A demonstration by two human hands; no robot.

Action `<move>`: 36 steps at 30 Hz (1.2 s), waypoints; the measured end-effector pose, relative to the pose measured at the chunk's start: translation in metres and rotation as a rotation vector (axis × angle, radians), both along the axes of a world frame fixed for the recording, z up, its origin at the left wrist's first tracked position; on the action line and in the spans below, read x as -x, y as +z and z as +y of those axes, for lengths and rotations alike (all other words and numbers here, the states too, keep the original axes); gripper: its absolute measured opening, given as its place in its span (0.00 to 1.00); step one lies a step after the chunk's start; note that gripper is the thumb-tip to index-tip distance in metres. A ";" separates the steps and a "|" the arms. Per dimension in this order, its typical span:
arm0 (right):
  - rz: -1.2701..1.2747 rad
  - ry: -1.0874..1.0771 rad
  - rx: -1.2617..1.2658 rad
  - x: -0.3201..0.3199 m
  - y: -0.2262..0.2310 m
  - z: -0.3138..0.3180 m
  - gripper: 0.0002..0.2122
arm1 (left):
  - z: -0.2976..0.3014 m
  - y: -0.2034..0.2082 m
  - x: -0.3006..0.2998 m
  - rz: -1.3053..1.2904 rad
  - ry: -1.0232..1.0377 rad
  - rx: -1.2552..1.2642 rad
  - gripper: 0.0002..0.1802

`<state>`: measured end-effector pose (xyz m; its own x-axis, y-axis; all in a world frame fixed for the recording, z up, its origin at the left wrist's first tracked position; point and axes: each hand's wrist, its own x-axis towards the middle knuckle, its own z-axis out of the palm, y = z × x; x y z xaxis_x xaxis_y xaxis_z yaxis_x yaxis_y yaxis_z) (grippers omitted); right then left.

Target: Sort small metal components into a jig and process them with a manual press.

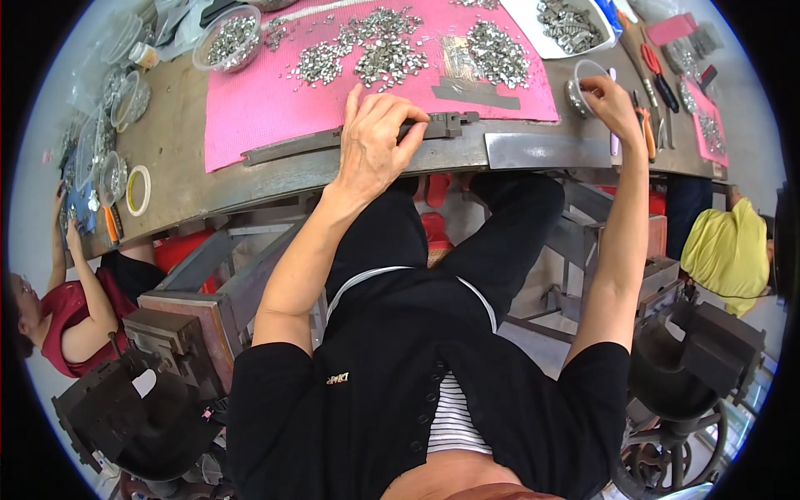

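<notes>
A long dark metal bar (300, 147) lies along the table's near edge, with a notched block at its right end. My left hand (377, 137) rests over its middle, fingers curled and thumb pressed against it. Beyond the fingertips, small shiny metal pieces (390, 62) are spread in loose heaps on a pink mat (250, 108). On the right, my right hand (612, 104) reaches with bent fingers into the mouth of a clear plastic cup (587, 70) holding small metal pieces. What those fingertips pinch, if anything, is hidden.
A flat steel plate (546, 151) lies at the table edge between my hands. A white tray (607, 21) of metal parts stands far right, near red-handled pliers (650, 60). A clear tub (200, 57) and a tape roll (138, 190) are left. Other people sit on both sides.
</notes>
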<state>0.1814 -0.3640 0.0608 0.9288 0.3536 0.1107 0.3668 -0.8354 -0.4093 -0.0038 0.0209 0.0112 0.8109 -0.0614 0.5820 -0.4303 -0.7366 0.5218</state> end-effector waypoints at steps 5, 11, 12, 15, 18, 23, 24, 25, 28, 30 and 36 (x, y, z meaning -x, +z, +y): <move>0.108 -0.003 0.096 -0.016 0.000 0.005 0.11 | 0.002 0.002 0.001 0.026 0.001 0.013 0.05; -0.026 -0.017 0.031 -0.004 0.000 0.003 0.08 | 0.008 0.009 0.001 0.115 -0.079 0.083 0.06; -0.065 -0.039 0.040 -0.004 -0.003 0.006 0.09 | 0.009 0.006 0.001 0.098 -0.074 0.095 0.06; -0.211 -0.078 -0.031 0.006 0.002 0.018 0.09 | 0.008 0.002 0.000 0.082 -0.058 0.131 0.07; -0.131 -0.047 -0.298 0.043 0.009 0.055 0.08 | 0.002 0.002 0.001 0.063 -0.027 0.126 0.08; -0.154 0.188 -0.259 0.091 -0.032 0.135 0.04 | -0.009 -0.002 -0.001 -0.040 0.114 -0.073 0.14; -0.158 0.182 -0.257 0.093 -0.035 0.138 0.04 | -0.010 -0.001 0.000 -0.018 0.128 -0.075 0.15; -0.180 0.150 -0.308 0.093 -0.036 0.139 0.04 | -0.009 0.000 0.000 0.004 0.142 -0.078 0.17; -0.176 0.095 -0.388 0.097 -0.032 0.137 0.05 | -0.009 -0.005 0.000 -0.053 0.143 -0.059 0.20; -0.093 0.081 -0.436 0.098 -0.031 0.134 0.05 | -0.008 -0.006 0.000 -0.067 0.136 -0.028 0.19; -0.225 0.152 -0.328 0.098 -0.035 0.138 0.05 | -0.006 -0.007 0.000 -0.116 0.111 0.050 0.14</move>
